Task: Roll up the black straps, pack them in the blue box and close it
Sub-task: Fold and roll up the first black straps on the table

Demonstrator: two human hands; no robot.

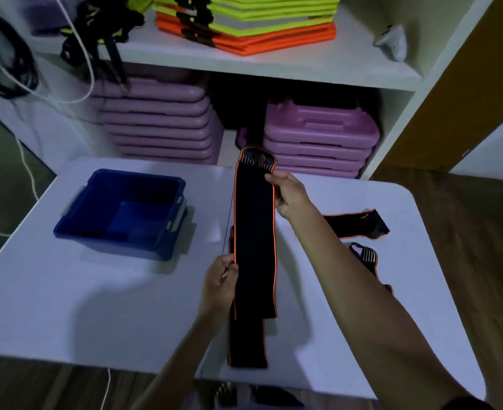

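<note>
place: gym storeroom | evidence: stacked purple step platforms [158,119], folded hi-vis vests [262,22], white shelving [274,72]

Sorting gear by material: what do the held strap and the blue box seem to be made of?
Held strap: apparently soft woven or elastic fabric, matte black with orange edging; it hangs limp between both hands. Blue box: likely rigid molded plastic, smooth with a slight sheen, thin walls and a rolled rim.

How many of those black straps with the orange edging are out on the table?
4, as far as shows: one strap held up by both hands, one lying beneath it, and two by the right forearm. The arm may hide more.
</note>
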